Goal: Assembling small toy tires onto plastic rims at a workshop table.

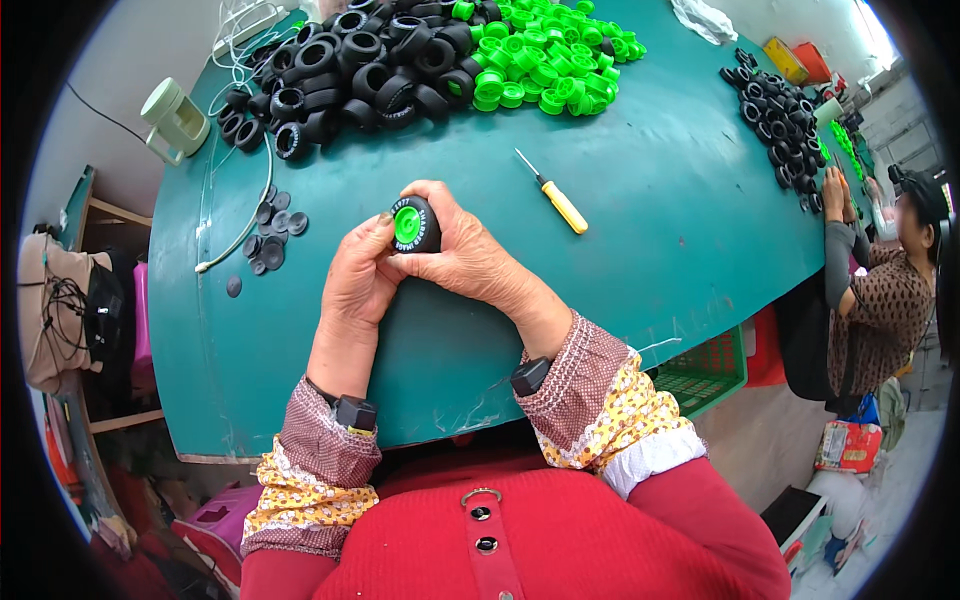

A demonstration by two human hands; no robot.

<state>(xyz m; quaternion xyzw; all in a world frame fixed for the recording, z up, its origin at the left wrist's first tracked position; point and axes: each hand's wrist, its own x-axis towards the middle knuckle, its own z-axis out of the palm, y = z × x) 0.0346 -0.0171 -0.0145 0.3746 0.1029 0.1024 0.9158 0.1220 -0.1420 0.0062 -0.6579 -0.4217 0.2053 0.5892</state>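
A small toy wheel (408, 226), a black tyre around a bright green hub, is held above the green table between both my hands. My left hand (362, 262) grips its left side, thumb up near the hub. On the other side my right hand (462, 245) has its fingers curled over the tyre's top and its thumb below. Right of my hands lies a screwdriver (562, 203) with a yellow handle, its tip pointing away from me. Several flat black discs (272, 235) are scattered to the left.
Black tyres (370, 70) are heaped at the far side, beside a pile of green hubs (550, 55). A pale green mug (175, 120) and a white cable (245, 225) sit at the left. A co-worker (880, 270) works at the right by more tyres (780, 125). A green crate (705, 370) stands below the edge.
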